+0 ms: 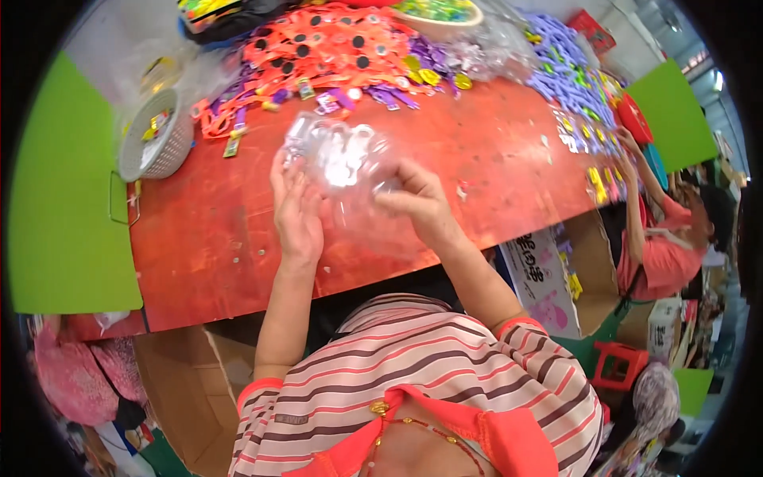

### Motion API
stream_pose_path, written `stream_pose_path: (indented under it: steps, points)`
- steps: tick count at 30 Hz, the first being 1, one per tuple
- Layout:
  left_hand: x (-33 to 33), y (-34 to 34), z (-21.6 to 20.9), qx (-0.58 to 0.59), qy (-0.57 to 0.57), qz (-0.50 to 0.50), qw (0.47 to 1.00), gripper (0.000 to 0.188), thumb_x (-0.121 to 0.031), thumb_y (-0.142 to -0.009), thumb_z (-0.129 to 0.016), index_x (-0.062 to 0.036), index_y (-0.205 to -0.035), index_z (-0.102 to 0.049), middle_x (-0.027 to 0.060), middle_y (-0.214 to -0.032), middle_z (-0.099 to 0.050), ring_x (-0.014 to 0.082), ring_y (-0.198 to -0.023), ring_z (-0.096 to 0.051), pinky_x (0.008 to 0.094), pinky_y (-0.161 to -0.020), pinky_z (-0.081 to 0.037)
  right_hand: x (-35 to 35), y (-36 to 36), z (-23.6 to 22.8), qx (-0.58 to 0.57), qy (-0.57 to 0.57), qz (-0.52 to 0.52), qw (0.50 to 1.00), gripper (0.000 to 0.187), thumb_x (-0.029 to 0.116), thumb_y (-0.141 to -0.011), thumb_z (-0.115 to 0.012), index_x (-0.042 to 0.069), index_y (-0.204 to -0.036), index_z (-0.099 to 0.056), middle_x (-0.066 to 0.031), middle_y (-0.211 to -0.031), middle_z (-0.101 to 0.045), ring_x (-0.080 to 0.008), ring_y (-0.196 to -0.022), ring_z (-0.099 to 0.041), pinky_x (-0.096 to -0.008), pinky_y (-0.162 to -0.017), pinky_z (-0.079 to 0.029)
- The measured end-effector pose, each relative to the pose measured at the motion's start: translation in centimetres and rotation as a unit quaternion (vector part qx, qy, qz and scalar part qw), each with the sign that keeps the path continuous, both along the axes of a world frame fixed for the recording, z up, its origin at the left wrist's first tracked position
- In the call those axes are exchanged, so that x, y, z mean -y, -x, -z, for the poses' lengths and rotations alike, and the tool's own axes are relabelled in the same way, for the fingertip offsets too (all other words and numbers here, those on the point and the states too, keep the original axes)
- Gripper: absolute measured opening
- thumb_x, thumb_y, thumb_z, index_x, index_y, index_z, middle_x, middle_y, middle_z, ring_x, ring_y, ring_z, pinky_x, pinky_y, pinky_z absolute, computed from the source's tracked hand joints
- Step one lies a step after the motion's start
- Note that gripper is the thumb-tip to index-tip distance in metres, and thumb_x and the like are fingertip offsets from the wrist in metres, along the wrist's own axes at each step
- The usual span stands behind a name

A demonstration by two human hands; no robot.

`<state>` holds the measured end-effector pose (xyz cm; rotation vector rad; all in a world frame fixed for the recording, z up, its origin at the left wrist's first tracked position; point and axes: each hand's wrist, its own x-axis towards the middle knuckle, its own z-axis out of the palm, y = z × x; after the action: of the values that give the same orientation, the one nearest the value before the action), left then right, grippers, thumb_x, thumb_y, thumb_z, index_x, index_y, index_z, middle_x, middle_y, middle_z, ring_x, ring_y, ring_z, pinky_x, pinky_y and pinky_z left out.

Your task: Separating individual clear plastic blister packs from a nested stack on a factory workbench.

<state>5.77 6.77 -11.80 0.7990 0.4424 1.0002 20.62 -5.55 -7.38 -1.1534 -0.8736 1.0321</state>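
Note:
A clear moulded plastic tray (343, 159) hangs above the red table, glossy with glare and partly blurred. At its left edge, my left hand (299, 211) has its fingers and thumb around the plastic. My right hand (417, 199) pinches the right side of it between thumb and curled fingers. Small purple bits show at the tray's upper left corner; I cannot make out what they are. Beyond the hands lies a large heap of orange straps with black discs (326, 48), mixed at its lower edge with purple straps (342, 98).
A grey perforated basket (163, 135) stands at the table's left end, beside a green panel (67, 191). Purple-blue pieces (564, 71) are heaped at the far right. A co-worker in pink (671, 254) reaches over packed trays there. Open cartons (179, 389) sit below the table edge.

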Motion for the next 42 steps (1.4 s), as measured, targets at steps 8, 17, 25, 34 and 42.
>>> stream_pose_path:
  steps: [8,17,25,34,42]
  points:
    - [8.1,-9.1,-2.2,-0.008,0.108,0.249,0.962,0.060,-0.030,-0.099,-0.044,-0.0013,-0.147,-0.024,0.0113,-0.145,-0.035,0.0196,-0.132,-0.037,0.0354,-0.108,-0.030,3.9,-6.2,2.0,0.000,-0.011,0.113,0.994,0.024,0.014,-0.087,-0.064,0.003,-0.108,-0.062,0.0012,-0.090,-0.064,-0.0041,-0.072,-0.054,-0.0203,-0.059,-0.044]
    - [8.2,-15.8,3.7,-0.239,-0.271,0.196,0.912,0.048,-0.026,-0.098,-0.046,0.0015,-0.137,-0.041,0.0144,-0.129,-0.042,0.0215,-0.117,-0.046,0.0328,-0.100,-0.037,6.5,-13.2,4.9,-0.028,0.018,0.102,0.994,0.028,0.022,-0.088,-0.064,0.001,-0.108,-0.064,0.0021,-0.085,-0.060,-0.0031,-0.067,-0.047,-0.0198,-0.057,-0.037]
    - [8.3,-19.2,1.8,-0.176,-0.102,0.304,0.931,0.032,-0.029,-0.098,-0.045,-0.0056,-0.119,-0.053,0.0026,-0.095,-0.061,0.0070,-0.077,-0.055,0.0209,-0.060,-0.042,7.8,-16.0,5.7,-0.103,0.046,0.082,0.990,0.026,0.022,-0.089,-0.065,0.003,-0.107,-0.064,0.0030,-0.080,-0.058,-0.0027,-0.060,-0.046,-0.0190,-0.053,-0.036]
    - [9.0,-19.9,2.0,-0.180,-0.142,0.241,0.943,0.032,-0.028,-0.098,-0.050,-0.0028,-0.119,-0.052,0.0032,-0.095,-0.061,0.0083,-0.076,-0.057,0.0216,-0.063,-0.044,8.8,-14.6,5.8,-0.154,0.018,0.130,0.979,0.020,0.018,-0.091,-0.062,0.003,-0.103,-0.062,0.0011,-0.082,-0.061,-0.0050,-0.063,-0.051,-0.0196,-0.057,-0.042]
    - [8.5,-17.7,2.7,-0.174,-0.171,0.306,0.920,0.033,-0.030,-0.099,-0.046,-0.0032,-0.118,-0.051,0.0083,-0.099,-0.058,0.0105,-0.075,-0.058,0.0225,-0.063,-0.045,8.9,-13.3,6.8,-0.119,-0.020,0.136,0.983,0.012,0.013,-0.087,-0.066,0.001,-0.090,-0.067,0.0010,-0.073,-0.060,-0.0046,-0.061,-0.051,-0.0199,-0.055,-0.040]
